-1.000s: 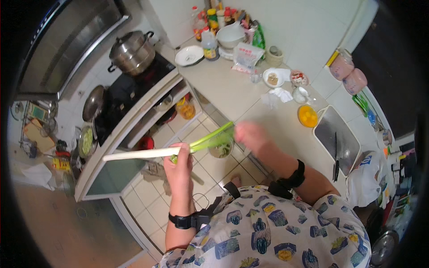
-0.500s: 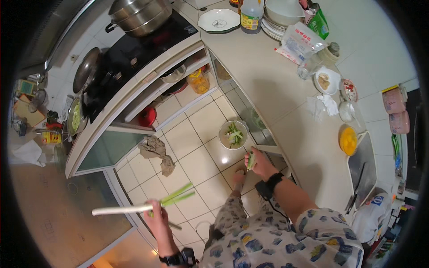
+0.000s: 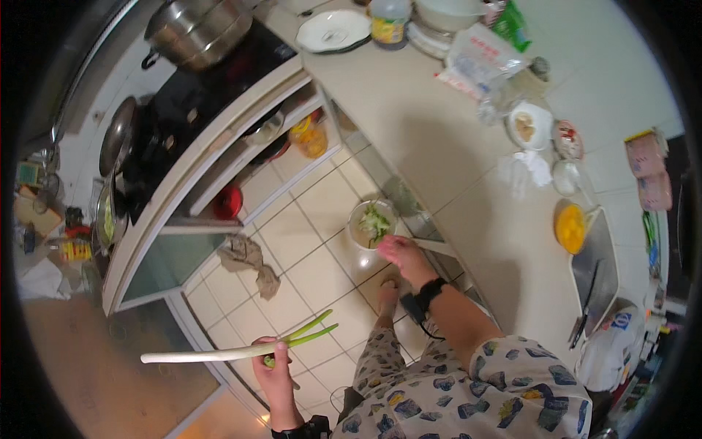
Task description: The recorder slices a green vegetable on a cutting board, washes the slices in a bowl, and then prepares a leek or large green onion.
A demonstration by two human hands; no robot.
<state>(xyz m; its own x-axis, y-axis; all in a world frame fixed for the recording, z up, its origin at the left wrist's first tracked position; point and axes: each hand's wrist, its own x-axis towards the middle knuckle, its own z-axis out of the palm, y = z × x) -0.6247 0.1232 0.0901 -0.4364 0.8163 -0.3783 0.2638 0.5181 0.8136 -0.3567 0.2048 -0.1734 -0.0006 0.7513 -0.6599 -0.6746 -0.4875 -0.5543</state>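
My left hand [image 3: 273,364] is closed round a long green onion [image 3: 208,356], its thick white shank pointing left and its green tops to the right. A bit of green shows beneath the fingers; what it belongs to is unclear. Over the floor by the counter, my right hand [image 3: 404,257] reaches out with fingers extended and nothing visible in them. Just beyond its fingertips stands a small white waste bin [image 3: 353,233] holding pale green vegetable scraps [image 3: 375,221].
A brown cloth [image 3: 248,262] lies on the tiled floor near an open cabinet door [image 3: 175,267]. On the right counter are a white plate [image 3: 335,31], a bowl of yellow liquid [image 3: 570,228] and a knife [image 3: 589,301] on a board. A steel pot [image 3: 199,33] stands on the hob.
My right hand has let go of the pale green scraps, which now lie in the bin, and its fingers have straightened. The left hand still holds the green onion, slightly lower.
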